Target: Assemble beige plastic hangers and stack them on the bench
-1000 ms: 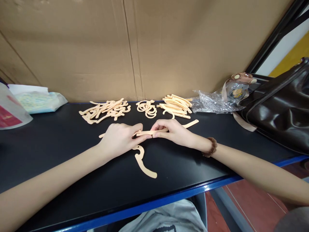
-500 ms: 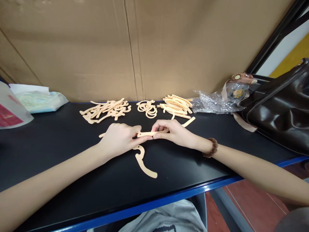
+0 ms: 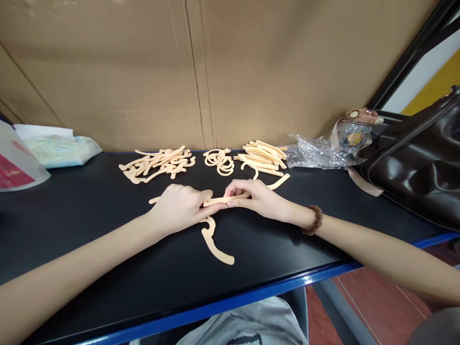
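Note:
Both of my hands grip a partly joined folding clothes hanger of pale peach plastic (image 3: 215,201) just above the table. My left hand (image 3: 179,206) is closed round its left part, and a tip sticks out on that hand's far side. With thumb and fingers, my right hand (image 3: 253,197) pinches the flat bar near its middle. Beyond the right hand show a curved hook (image 3: 253,167) and an arm end (image 3: 280,182); their joints are hidden. A loose curved hanger arm (image 3: 217,248) with a small hole lies in front of my left hand.
At the back lie piles of hanger arms (image 3: 158,165), hooks (image 3: 219,162) and flat bars (image 3: 264,155). Clear plastic wrap (image 3: 316,154), a bottle (image 3: 354,134) and a dark bag (image 3: 413,158) are right. A wipes pack (image 3: 64,151) and a tub (image 3: 19,163) stand left.
Both hands keep their hold on the hanger. The hook and arm end beyond my right hand have shifted slightly left and down; the left tip moved slightly right.

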A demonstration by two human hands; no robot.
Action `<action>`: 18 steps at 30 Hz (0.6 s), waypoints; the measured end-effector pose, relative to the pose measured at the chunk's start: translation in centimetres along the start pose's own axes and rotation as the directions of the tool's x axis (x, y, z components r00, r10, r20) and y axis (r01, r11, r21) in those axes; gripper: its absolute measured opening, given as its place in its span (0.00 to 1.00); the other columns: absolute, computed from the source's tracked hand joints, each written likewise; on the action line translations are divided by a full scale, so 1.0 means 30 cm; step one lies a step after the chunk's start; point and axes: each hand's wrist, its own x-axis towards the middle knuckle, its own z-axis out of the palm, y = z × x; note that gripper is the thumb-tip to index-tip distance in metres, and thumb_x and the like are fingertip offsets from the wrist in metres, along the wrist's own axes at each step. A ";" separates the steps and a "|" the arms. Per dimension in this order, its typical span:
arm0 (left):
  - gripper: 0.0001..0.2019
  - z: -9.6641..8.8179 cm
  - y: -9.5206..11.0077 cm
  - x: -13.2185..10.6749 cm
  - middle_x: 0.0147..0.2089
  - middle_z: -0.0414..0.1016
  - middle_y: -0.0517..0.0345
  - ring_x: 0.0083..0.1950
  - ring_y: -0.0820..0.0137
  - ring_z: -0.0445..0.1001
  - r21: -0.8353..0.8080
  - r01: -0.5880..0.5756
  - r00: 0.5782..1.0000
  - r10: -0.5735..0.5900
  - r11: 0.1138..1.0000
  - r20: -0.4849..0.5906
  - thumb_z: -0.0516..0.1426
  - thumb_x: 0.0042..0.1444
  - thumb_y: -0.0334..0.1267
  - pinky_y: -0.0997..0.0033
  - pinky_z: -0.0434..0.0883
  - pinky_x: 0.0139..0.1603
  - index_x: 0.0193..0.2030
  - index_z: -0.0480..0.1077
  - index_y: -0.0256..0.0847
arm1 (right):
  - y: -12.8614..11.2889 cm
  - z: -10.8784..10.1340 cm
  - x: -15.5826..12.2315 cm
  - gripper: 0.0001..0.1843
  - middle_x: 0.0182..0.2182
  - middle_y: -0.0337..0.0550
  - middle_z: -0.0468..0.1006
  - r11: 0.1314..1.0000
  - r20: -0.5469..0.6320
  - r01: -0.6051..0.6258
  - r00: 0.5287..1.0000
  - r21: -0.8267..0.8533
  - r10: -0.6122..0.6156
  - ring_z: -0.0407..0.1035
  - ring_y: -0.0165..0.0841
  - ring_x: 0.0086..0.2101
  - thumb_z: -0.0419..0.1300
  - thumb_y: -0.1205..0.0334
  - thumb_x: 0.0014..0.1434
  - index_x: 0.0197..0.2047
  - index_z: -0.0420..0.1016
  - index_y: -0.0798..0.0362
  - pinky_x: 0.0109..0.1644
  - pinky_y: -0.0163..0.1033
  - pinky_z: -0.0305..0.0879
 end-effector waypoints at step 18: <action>0.28 -0.013 -0.009 0.000 0.13 0.59 0.62 0.15 0.76 0.57 -0.061 0.025 0.996 -0.030 0.998 -0.086 0.47 0.58 0.59 0.75 0.43 0.21 0.18 0.61 0.39 | -0.002 -0.010 0.001 0.03 0.32 0.37 0.74 1.000 -0.004 -0.003 1.000 -0.023 0.003 0.67 0.28 0.32 0.61 0.65 0.60 0.36 0.71 0.54 0.37 0.33 0.64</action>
